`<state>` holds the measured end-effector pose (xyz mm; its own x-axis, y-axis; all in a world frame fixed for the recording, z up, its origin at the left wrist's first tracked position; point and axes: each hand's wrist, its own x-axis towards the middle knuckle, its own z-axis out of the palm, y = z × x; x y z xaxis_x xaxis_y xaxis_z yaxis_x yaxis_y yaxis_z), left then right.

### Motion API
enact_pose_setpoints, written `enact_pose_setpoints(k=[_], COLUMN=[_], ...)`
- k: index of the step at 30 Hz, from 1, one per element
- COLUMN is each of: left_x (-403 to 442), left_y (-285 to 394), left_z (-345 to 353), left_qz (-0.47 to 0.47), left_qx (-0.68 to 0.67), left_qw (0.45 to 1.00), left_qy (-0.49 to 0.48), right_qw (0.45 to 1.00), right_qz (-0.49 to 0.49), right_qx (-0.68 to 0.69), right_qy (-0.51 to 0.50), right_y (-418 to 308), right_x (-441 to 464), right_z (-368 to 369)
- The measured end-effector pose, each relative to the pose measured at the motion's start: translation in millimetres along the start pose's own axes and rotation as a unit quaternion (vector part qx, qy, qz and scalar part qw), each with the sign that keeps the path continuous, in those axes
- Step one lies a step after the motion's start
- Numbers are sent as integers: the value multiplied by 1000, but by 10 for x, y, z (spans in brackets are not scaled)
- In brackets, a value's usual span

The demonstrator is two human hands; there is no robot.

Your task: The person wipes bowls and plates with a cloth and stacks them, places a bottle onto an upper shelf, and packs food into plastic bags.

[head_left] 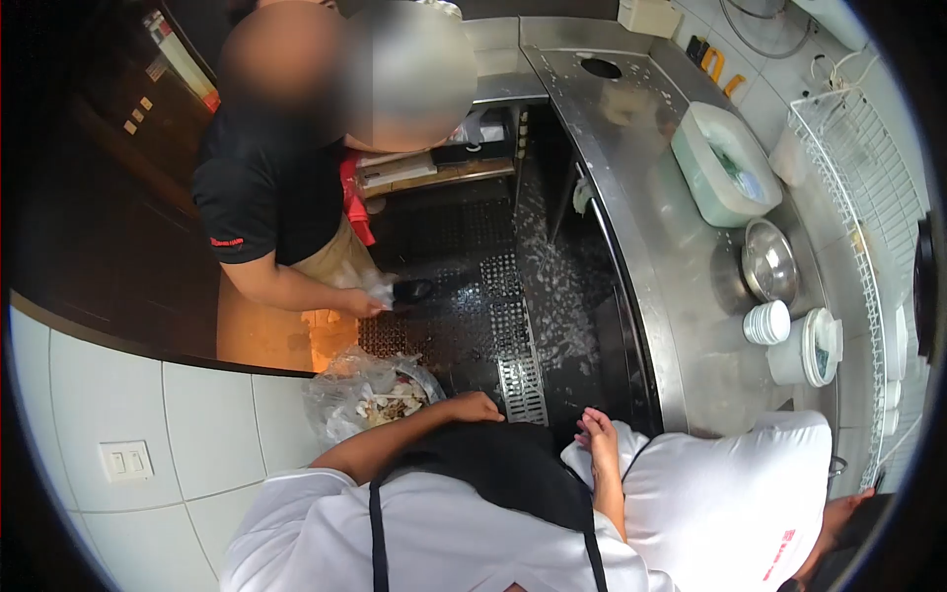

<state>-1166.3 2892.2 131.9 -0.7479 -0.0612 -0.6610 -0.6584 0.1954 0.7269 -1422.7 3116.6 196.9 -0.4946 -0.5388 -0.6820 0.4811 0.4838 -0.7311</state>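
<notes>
Where the floor narrows by the tiled wall (207,405), a clear bag (380,395) of pale and brown scraps sits left of the left hand (475,407). Left forearm runs along the bag's near edge; touching or not, cannot tell. Left hand is mostly closed, fingers curled in, back of hand up; cannot tell if anything is inside the fist. Right hand (598,434) is partly open, fingers bent and slightly apart, nothing visible in it. It is well apart from the bag, near the front edge of the steel surface (651,247).

Beyond the bag, a co-worker in black (266,197) has a lowered hand (367,302) at some crumpled clear plastic (379,284); grip unclear. Another person in white (730,493) is just beside the right hand, one arm out toward the wire rack (843,178).

On the surface: pale green tub (698,183), then metal bowl (769,259), stacked white cups (766,323) and white bucket (789,357), the last two side by side. Floor is dark and wet, with a metal grate (521,388) ahead of the hands.
</notes>
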Motion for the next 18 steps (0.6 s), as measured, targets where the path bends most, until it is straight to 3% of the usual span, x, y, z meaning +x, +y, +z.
enact_pose_setpoints(k=[5,10,14,18], left_x=[-175,35,723,917], left_y=[-5,82,-320,-87], left_z=[-397,-926,-1569,-2513], left_qz=[-1,0,30,-10], left_qx=[9,103,136,136], left_qw=[980,961,956,952], left_qy=[199,256,259,274], right_qw=[1000,999,996,966], right_qz=[17,41,26,-104], right_qx=[1,-21,-86,-235], right_qy=[15,1,-13,-37], right_y=[313,169,-372,-1127], right_x=[635,1375,2150,3192], right_z=[39,141,463,875])
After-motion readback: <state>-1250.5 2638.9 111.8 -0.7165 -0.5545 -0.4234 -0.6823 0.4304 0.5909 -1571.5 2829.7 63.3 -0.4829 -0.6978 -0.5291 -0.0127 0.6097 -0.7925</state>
